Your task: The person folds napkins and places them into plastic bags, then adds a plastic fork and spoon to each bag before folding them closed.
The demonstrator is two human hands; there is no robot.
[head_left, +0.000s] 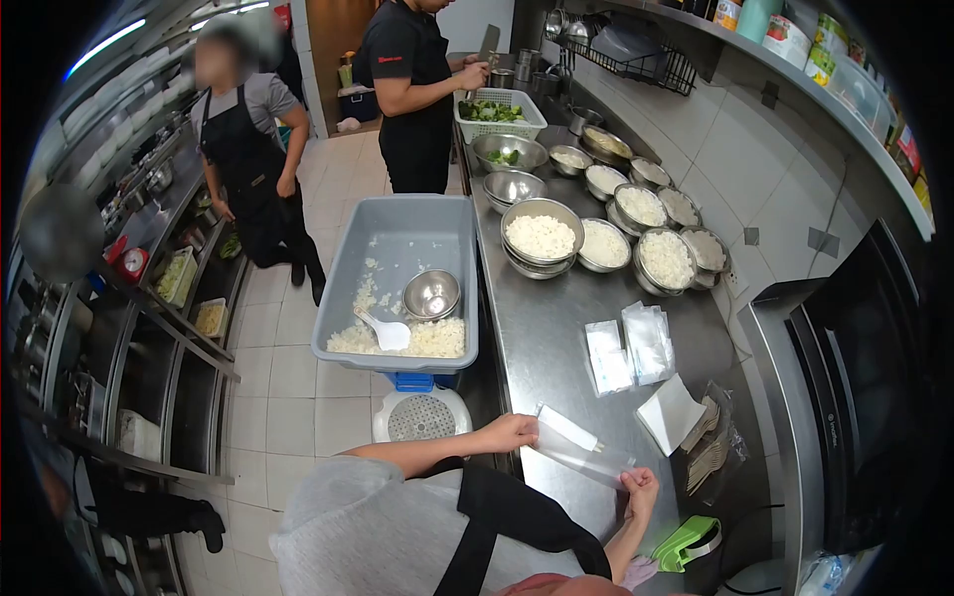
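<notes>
A clear plastic bag point(586, 460) is stretched flat between my two hands, above the steel counter point(537, 343). My left hand point(509, 433) pinches its left end near the counter's edge. At the other end, my right hand point(641, 488) grips the bag between thumb and fingers. Just behind it lies a narrow white strip point(568, 428), partly seen through the plastic. Further back on the counter are two stacks of clear bags point(648, 343). White paper sheets point(671, 412) and brown folded pieces point(708, 437) in plastic lie to the right.
Several steel bowls of rice point(542, 233) crowd the counter's far part. A grey tub point(333, 288) holds rice, a white paddle point(391, 336) and a steel bowl point(431, 295). A green tape dispenser point(688, 542) sits near my right arm. One co-worker point(407, 89) holds a knife; another point(248, 149) stands left.
</notes>
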